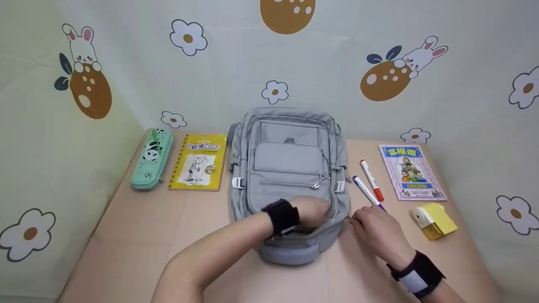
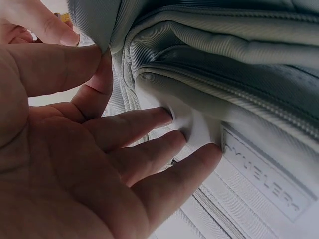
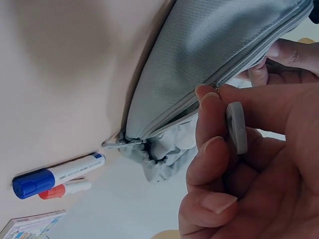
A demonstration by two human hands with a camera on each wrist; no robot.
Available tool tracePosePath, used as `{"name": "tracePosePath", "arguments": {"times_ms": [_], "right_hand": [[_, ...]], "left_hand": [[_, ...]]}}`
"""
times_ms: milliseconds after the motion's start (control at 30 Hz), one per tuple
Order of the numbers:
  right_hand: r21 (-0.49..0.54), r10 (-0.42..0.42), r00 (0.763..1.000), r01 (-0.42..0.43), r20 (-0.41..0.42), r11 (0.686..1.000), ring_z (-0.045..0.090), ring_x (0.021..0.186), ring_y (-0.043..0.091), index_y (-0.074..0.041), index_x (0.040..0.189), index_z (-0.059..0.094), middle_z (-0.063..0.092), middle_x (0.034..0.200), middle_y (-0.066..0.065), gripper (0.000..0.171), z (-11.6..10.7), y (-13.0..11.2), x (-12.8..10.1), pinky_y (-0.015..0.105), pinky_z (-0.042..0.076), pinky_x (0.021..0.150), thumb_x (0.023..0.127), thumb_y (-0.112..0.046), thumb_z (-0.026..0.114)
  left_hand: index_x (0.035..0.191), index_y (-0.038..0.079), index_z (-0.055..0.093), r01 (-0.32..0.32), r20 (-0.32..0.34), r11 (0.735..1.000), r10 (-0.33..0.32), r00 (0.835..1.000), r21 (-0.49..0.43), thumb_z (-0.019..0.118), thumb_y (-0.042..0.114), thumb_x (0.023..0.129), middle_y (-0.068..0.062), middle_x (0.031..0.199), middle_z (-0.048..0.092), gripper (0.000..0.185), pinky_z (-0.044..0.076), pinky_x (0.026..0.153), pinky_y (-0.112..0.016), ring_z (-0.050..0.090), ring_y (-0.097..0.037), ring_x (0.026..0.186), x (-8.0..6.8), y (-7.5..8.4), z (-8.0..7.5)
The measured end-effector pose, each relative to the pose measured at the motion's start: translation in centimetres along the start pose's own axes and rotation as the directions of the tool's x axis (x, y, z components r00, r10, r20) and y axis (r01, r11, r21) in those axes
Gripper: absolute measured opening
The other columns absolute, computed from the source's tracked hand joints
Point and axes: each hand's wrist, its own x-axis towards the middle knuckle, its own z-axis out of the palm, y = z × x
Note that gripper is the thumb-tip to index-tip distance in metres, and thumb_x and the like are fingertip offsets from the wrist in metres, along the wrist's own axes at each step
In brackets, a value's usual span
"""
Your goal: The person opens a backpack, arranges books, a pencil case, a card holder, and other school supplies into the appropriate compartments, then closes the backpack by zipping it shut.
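My left hand (image 1: 310, 211) pinches edge of grey fabric backpack (image 1: 288, 159); right hand (image 1: 381, 232) pinches grey looped zipper pull (image 3: 240, 129) at backpack's right. Slack edge may jam pull.

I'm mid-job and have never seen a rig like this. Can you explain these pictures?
There is no machine: a person works bare-handed, with one camera on the head and one on each wrist. The head view looks forward and down at the table; each wrist view shows the work up close. A grey backpack lies in the middle. Left of it are a green pencil case and a yellow book; right of it, a red-capped marker, a blue-capped marker, a cartoon booklet and what looks like a yellow sharpener. The left hand pinches the backpack's fabric between thumb and forefinger; the right hand holds a grey zipper pull at the backpack's edge.
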Motion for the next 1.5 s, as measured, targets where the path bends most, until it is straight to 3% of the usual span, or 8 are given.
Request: {"name": "tracePosePath", "arguments": {"times_ms": [333, 767, 1067, 1300, 1500], "right_hand": [[0.021, 0.011, 0.996, -0.013, 0.094, 1.0, 0.052, 0.073, 0.011, -0.021, 0.085, 0.071, 0.056, 0.073, -0.012, 0.009, -0.8, -1.0, -0.2, 0.031, 0.044, 0.061, 0.092, -0.016, 0.076], [0.037, -0.052, 0.995, 0.048, 0.09, 0.998, 0.048, 0.07, 0.009, -0.021, 0.087, 0.071, 0.052, 0.072, -0.015, 0.009, -1.0, -2.3, -0.5, 0.028, 0.039, 0.06, 0.091, -0.015, 0.077], [0.044, -0.061, 0.995, 0.057, 0.084, 0.997, 0.049, 0.07, 0.009, -0.021, 0.088, 0.07, 0.052, 0.073, -0.015, 0.009, -1.0, -2.7, -0.5, 0.027, 0.039, 0.059, 0.091, -0.015, 0.076], [0.045, -0.031, 0.996, 0.028, 0.08, 0.999, 0.05, 0.071, 0.008, -0.021, 0.09, 0.074, 0.056, 0.075, -0.015, 0.007, -0.9, -2.6, -0.7, 0.027, 0.04, 0.06, 0.09, -0.016, 0.078], [0.052, -0.001, 0.995, -0.004, 0.098, 0.999, 0.049, 0.071, 0.007, -0.022, 0.09, 0.074, 0.055, 0.074, -0.016, 0.006, -1.1, -2.7, -0.7, 0.028, 0.041, 0.06, 0.09, -0.017, 0.078]], "left_hand": [[0.115, 0.007, 0.066, 0.003, 0.007, 1.0, -0.003, 1.0, -0.025, 0.052, 0.015, 0.102, -0.009, 0.117, 0.07, 0.021, 0.051, 0.097, -0.034, 0.066, -0.024, 0.11, 0.3, 0.0, 0.2], [0.105, 0.01, 0.063, -0.005, -0.002, 1.0, 0.005, 1.0, -0.021, 0.055, 0.018, 0.102, -0.006, 0.107, 0.069, 0.013, 0.052, 0.09, -0.032, 0.065, -0.021, 0.099, 0.2, -0.1, 0.3], [0.089, 0.013, 0.057, -0.077, -0.028, 0.995, 0.075, 0.997, -0.071, 0.057, 0.019, 0.1, -0.001, 0.089, 0.062, 0.012, 0.05, 0.076, -0.029, 0.06, -0.018, 0.083, -0.1, -0.8, 0.3], [0.088, 0.016, 0.061, -0.046, 0.044, 0.986, 0.054, 0.998, -0.161, 0.066, 0.033, 0.095, 0.006, 0.079, 0.06, 0.019, 0.045, 0.065, -0.027, 0.056, -0.013, 0.073, -2.5, -2.1, 0.0], [0.083, 0.017, 0.061, -0.042, 0.042, 0.991, 0.047, 0.998, -0.125, 0.072, 0.031, 0.09, 0.008, 0.075, 0.058, 0.019, 0.044, 0.061, -0.027, 0.054, -0.011, 0.068, -6.1, -3.6, 0.3]]}}
